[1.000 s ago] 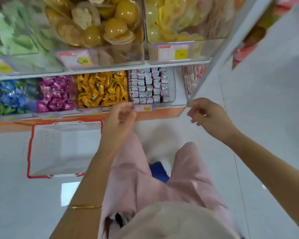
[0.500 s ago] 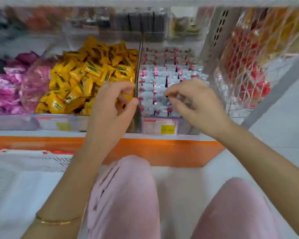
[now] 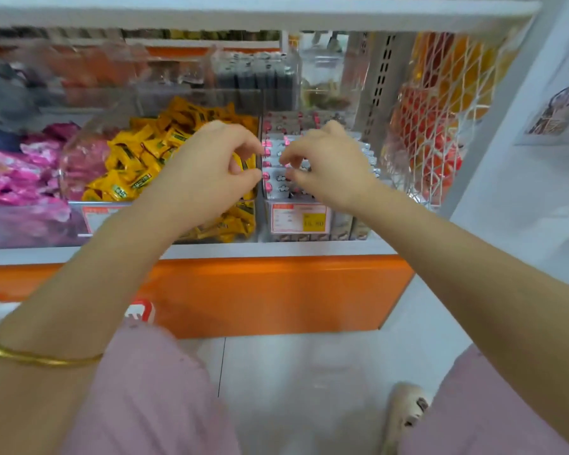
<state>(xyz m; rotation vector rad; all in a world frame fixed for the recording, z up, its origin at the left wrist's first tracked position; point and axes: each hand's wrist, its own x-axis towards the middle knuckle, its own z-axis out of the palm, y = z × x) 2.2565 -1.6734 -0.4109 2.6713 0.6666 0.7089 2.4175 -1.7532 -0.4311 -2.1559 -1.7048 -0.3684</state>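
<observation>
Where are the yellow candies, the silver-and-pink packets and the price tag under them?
yellow candies (image 3: 135,165): head view, a wrapper mid-pile.
silver-and-pink packets (image 3: 278,188): head view, a front packet.
price tag (image 3: 299,218): head view, its centre.

White shelf (image 3: 276,250), clear bins (image 3: 342,224) of wrapped sweets (image 3: 278,189)

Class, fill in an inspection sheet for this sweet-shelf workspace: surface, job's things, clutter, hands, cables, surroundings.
Surface: white shelf carrying clear bins, with an orange panel below.
Job's things: silver-and-pink packets in tidy rows in the rightmost bin, with a price label on its front.
Clutter: yellow packets heaped in the next bin; pink packets further left.
Hands: left hand at the divider, right hand over the silver-and-pink packets, fingers curled; whether either grips a packet cannot be told.
Cables: nothing seen.
Surroundings: white net holding red and orange goods at the right; pale tiled floor.
</observation>
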